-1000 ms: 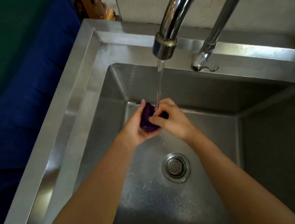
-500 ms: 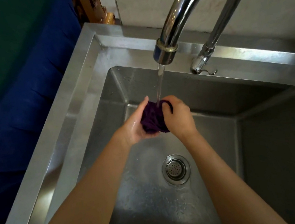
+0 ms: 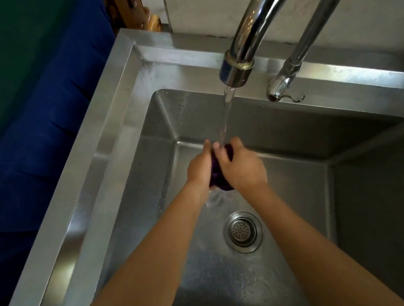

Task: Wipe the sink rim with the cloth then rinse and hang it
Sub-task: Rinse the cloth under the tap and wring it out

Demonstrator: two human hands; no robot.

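A dark purple cloth [image 3: 218, 178] is bunched up small between my two hands, over the basin of the steel sink [image 3: 122, 91]. My left hand [image 3: 199, 169] presses it from the left and my right hand [image 3: 242, 169] wraps over it from the right, so most of the cloth is hidden. A stream of water [image 3: 226, 114] falls from the chrome tap [image 3: 239, 68] onto my fingertips and the top of the cloth. Water drips from below the cloth into the basin.
The round drain strainer [image 3: 243, 231] lies in the basin floor just below my hands. A second, thinner chrome spout [image 3: 286, 81] with a small hook stands to the right of the tap. Blue and green fabric [image 3: 25, 111] lies left of the sink.
My hands have closed tighter together on the cloth, hiding more of it, and water now runs out beneath them. The view has shifted slightly.
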